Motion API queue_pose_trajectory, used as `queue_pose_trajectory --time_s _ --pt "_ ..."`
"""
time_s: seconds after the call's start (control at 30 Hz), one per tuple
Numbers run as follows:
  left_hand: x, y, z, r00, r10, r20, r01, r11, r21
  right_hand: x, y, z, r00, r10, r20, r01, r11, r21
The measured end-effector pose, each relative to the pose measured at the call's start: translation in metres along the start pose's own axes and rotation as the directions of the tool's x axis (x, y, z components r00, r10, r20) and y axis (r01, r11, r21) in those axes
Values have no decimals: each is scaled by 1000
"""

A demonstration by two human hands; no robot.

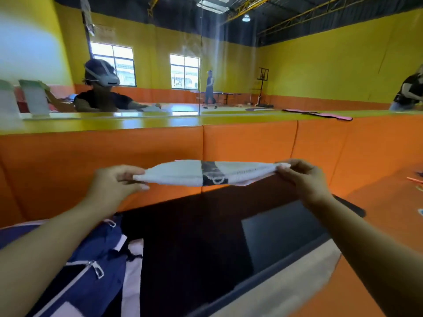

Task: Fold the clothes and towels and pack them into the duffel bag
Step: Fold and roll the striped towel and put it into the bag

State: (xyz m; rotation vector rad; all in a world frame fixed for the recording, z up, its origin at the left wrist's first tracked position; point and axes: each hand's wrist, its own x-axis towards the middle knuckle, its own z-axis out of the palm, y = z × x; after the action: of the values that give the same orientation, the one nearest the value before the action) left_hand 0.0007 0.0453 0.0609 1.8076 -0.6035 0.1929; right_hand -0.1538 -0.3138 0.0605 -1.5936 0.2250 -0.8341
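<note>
Towel stretched in mid-air above black tabletop, pinched at ends by left hand and right hand. Risk: pinch grip slipping, fold lost.

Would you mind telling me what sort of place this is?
Probably a gym or indoor play hall: orange padded walls, a basketball hoop on a stand, and a high ceiling with roof trusses.
</note>
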Motion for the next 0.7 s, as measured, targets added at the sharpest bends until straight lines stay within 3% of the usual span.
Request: queue_pose_trajectory --time_s 0.13,0.23,0.33,0.7 --pt "-59 -48 14 983 -121 137 95 978 183 -51 43 -15 966 215 143 -160 933 -321" --pt "-89 -70 18 960 -193 205 144 962 233 -86 68 -20 929 326 173 -240 890 -389" --pt "-104 -77 21 961 -177 212 106 945 310 -109 82 -26 931 344 123 -267 869 -416" --pt "-125 -69 22 940 -235 248 229 972 52 -142 87 -41 944 299 138 -226 893 -388"
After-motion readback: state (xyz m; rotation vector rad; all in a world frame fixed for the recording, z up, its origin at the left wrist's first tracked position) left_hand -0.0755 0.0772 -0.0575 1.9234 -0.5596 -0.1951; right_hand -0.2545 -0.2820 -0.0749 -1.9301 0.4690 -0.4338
